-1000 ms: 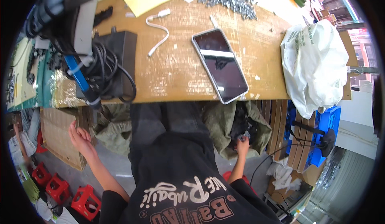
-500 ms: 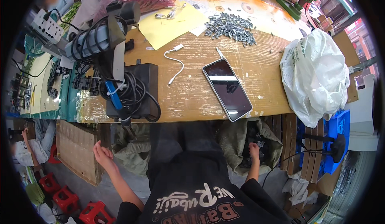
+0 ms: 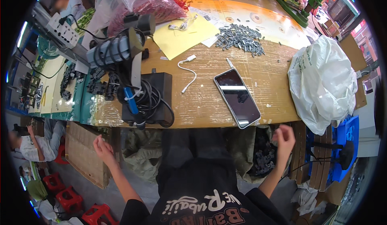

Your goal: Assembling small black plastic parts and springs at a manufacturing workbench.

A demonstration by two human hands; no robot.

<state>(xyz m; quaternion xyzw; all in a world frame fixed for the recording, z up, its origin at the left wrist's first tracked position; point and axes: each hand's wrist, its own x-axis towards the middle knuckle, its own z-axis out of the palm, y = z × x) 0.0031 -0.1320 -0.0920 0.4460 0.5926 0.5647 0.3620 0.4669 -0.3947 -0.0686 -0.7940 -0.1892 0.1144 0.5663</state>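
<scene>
My left hand [image 3: 104,149] hangs below the table's front edge beside a brown board [image 3: 86,154], its fingers loosely bent and nothing seen in it. My right hand [image 3: 284,138] is raised close to the table edge, fingers curled but apart, with nothing visible between them. Just behind it is an olive sack [image 3: 242,152] of dark small parts [image 3: 264,158]. On the tabletop lies a smartphone [image 3: 238,98] with a white plug at its top end. Left of it lies a short white cable [image 3: 195,74]. Neither hand touches these.
A power box [image 3: 161,92] with coiled black cords and a clamped device stands at the left. Behind are a yellow sheet [image 3: 177,41] and a pile of small metal pieces [image 3: 241,39]. A white plastic bag [image 3: 322,84] sits at the right edge. Red stools [image 3: 69,199] stand lower left.
My right hand has risen from over the sack toward the table edge and moved right. My left hand has barely changed. The whole view has shifted slightly.
</scene>
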